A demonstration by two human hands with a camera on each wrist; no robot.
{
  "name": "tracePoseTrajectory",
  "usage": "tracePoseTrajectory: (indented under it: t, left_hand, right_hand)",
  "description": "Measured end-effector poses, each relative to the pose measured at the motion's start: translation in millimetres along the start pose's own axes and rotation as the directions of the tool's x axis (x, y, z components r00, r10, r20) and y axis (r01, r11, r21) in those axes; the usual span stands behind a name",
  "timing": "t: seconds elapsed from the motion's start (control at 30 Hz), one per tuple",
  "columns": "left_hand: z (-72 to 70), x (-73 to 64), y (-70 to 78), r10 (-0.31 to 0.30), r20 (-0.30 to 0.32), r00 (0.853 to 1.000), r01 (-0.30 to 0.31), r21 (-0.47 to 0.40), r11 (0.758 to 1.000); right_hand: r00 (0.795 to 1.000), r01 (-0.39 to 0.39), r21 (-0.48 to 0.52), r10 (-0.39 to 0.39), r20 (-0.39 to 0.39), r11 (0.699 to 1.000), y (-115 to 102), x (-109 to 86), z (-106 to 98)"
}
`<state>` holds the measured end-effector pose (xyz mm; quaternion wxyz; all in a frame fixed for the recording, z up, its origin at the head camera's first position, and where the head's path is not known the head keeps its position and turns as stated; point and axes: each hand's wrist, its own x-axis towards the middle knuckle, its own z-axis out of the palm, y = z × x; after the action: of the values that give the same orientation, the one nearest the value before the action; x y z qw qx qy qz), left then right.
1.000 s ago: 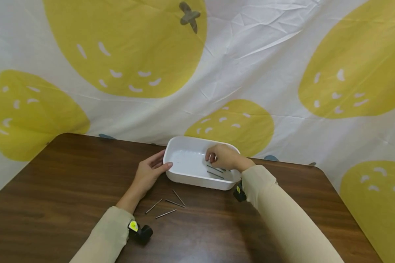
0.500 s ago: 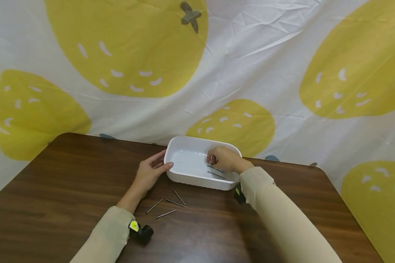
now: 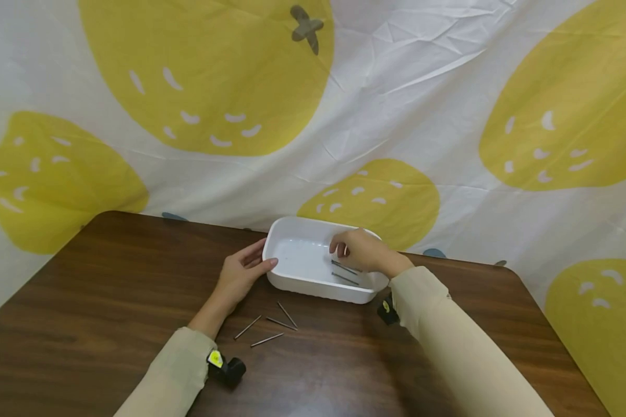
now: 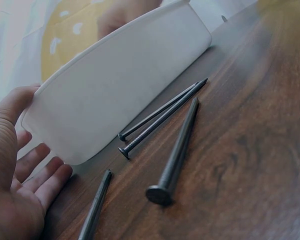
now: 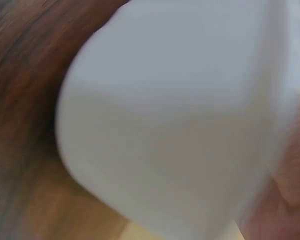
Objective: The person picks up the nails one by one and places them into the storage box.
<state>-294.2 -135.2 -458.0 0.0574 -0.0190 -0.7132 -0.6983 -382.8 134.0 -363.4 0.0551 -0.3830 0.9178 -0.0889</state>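
A white plastic tub (image 3: 297, 282) stands near the table's far edge. My left hand (image 3: 237, 275) holds its left end, thumb over the rim and fingers along the outer wall. In the left wrist view, that thumb (image 4: 21, 100) hooks over the rim while the other fingers spread low by the wall. My right hand (image 3: 362, 249) is inside the tub at the right, fingers loosely bent above a steel nail (image 3: 345, 279) and another nail (image 3: 344, 267) lying roughly parallel; no nail shows between the fingers. The tub wall (image 5: 165, 115) fills most of the blurred right wrist view.
Several loose nails (image 3: 267, 340) lie on the brown wooden table (image 3: 135, 289) in front of the tub, near my left wrist. Behind the table hangs a white cloth (image 3: 229, 191) with yellow fruit prints. Each wrist carries a small black camera (image 3: 232, 370).
My right hand dipped close over the nails in the tub, then rose a little, showing more of them. My left hand keeps its hold on the tub. The loose nails lie unchanged.
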Motion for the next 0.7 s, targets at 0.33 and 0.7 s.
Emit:
tracePoseTrajectory:
  t: [0.33, 0.7]
  left_hand:
    - [-3.6, 1.8, -0.2, -0.020, -0.010, 1.000, 0.020, 0.005, 1.000]
    - [-6.9, 0.5, -0.3, -0.010, -0.009, 1.000, 0.010, -0.011, 1.000]
  right_hand:
    - [0.991, 0.127, 0.011, -0.127, -0.033, 0.992, -45, -21.4, -22]
    - [0.973, 0.230, 0.073, -0.230, -0.004, 0.970, -106, -35.3, -5]
